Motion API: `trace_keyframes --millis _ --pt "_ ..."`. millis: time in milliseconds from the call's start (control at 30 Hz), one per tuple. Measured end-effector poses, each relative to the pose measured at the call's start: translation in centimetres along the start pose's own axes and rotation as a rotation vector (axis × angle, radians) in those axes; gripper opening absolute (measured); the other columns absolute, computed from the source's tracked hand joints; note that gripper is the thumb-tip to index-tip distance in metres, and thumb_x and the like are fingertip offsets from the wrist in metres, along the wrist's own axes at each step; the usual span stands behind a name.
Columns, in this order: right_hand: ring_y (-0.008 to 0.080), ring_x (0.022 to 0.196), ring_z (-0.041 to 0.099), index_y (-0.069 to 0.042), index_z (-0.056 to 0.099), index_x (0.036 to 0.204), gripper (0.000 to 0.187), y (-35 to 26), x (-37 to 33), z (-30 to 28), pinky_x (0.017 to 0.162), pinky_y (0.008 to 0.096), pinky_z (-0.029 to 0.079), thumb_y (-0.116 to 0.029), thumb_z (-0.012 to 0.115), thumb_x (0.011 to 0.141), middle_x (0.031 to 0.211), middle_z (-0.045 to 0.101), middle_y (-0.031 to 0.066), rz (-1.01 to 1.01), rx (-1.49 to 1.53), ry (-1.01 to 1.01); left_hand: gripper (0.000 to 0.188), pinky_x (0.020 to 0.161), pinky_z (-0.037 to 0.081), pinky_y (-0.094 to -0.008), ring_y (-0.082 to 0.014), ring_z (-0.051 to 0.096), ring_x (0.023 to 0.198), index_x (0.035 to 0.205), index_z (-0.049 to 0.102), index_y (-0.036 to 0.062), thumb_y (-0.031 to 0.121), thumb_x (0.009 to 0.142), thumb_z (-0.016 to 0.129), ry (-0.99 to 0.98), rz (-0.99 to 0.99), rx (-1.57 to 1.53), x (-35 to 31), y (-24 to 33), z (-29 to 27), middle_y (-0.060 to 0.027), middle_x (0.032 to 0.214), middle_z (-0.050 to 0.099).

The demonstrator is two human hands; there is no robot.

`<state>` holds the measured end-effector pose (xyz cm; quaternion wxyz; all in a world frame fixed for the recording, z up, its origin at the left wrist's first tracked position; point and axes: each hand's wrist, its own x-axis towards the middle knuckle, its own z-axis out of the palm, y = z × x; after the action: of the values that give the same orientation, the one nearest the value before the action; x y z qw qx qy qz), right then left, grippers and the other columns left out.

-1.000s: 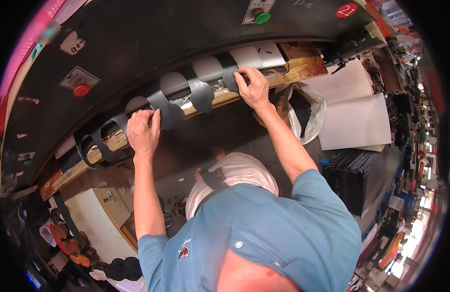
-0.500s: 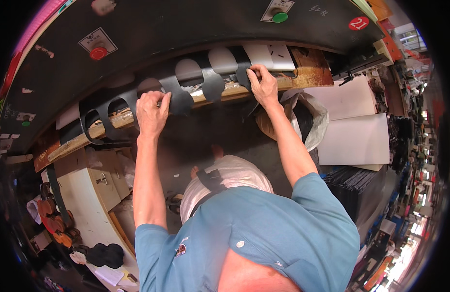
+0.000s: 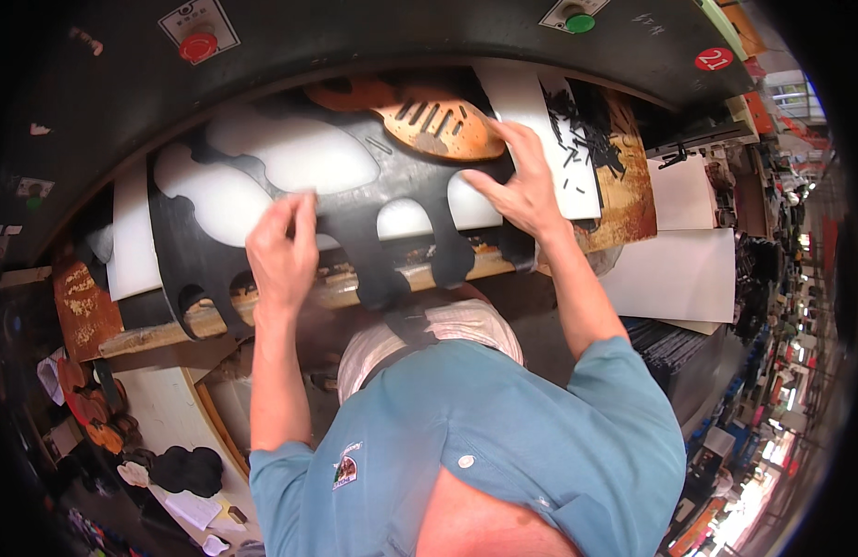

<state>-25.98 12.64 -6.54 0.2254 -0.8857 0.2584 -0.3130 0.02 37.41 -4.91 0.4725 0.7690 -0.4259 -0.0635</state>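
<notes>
A black sheet [image 3: 406, 181] with sole-shaped cut-outs lies over a white board [image 3: 136, 237], its scalloped front strips hanging past the wooden edge. On the sheet, toward the back, rests an orange-brown sole-shaped cutting die [image 3: 484, 144] with slots. My right hand [image 3: 531, 190] is open, thumb and fingers apart, with its fingertips at the die's right end. Over the left front of the sheet, my left hand [image 3: 285, 251] is closed, fingers curled toward the thumb and slightly blurred. Whether anything is between those fingers is hidden.
A dark machine beam with a red button [image 3: 198, 46] and a green button [image 3: 580, 23] spans the far side. Black scraps [image 3: 577, 139] litter the board's right part. White sheets [image 3: 679, 274] are stacked at right; a pale cabinet [image 3: 164, 399] stands at lower left.
The black sheet has come nearer to me from under the beam, showing larger cut-outs. The orange-brown die has come into view. My right hand has left the sheet's edge and opened.
</notes>
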Motion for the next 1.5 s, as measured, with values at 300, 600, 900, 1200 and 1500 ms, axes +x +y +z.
trace_keyframes --millis 300,600,900,1200,1500 --pt "0.0470 0.141 0.048 -0.011 0.053 0.159 0.100 2.8 10.9 3.9 0.121 0.0526 0.044 -0.038 0.089 0.070 0.160 0.046 0.0287 -0.189 0.024 -0.604 0.061 0.127 0.031 -0.0623 -0.0503 0.041 0.153 0.150 0.055 -0.0089 0.024 0.102 0.072 -0.112 0.177 0.602 11.7 -6.9 6.7 -0.0315 0.162 0.048" --pt "0.0267 0.142 0.057 0.008 0.057 0.154 0.105 4.4 12.8 -4.1 0.125 0.0409 0.037 -0.040 0.093 0.068 0.154 0.059 0.0178 0.344 0.685 -0.636 0.058 0.126 0.032 -0.0641 -0.0501 0.045 0.151 0.143 0.061 -0.0088 0.030 0.101 0.074 -0.090 0.208 0.577 11.6 -6.7 6.6 -0.0322 0.159 0.051" --pt "0.0271 0.140 0.059 0.013 0.047 0.157 0.094 -2.3 5.9 -3.7 0.124 0.0403 0.040 -0.019 0.087 0.079 0.152 0.060 0.0209 0.608 1.114 -0.134 0.086 0.131 0.028 -0.0512 -0.0492 0.040 0.155 0.158 0.043 -0.0117 0.047 0.103 0.071 -0.520 0.036 -0.271 5.1 6.5 9.6 -0.0355 0.165 0.042" --pt "0.0242 0.134 0.062 0.012 0.046 0.159 0.094 -4.4 5.4 -3.6 0.119 0.0368 0.045 -0.023 0.086 0.081 0.148 0.063 0.0195 0.674 1.252 -0.145 0.038 0.088 0.062 -0.0352 -0.0197 0.079 0.098 0.135 0.065 -0.0094 0.016 0.108 0.064 -0.438 -0.627 -0.822 4.1 4.8 8.4 -0.0215 0.120 0.079" --pt "0.0266 0.141 0.056 0.015 0.047 0.156 0.085 -3.0 4.4 -1.9 0.123 0.0388 0.041 -0.004 0.087 0.083 0.152 0.058 0.0215 0.612 0.851 -0.099 0.026 0.091 0.056 -0.0283 -0.0113 0.069 0.100 0.129 0.070 -0.0040 0.013 0.111 0.065 -0.026 -0.679 -0.682 4.7 -3.8 -2.3 -0.0059 0.116 0.076"
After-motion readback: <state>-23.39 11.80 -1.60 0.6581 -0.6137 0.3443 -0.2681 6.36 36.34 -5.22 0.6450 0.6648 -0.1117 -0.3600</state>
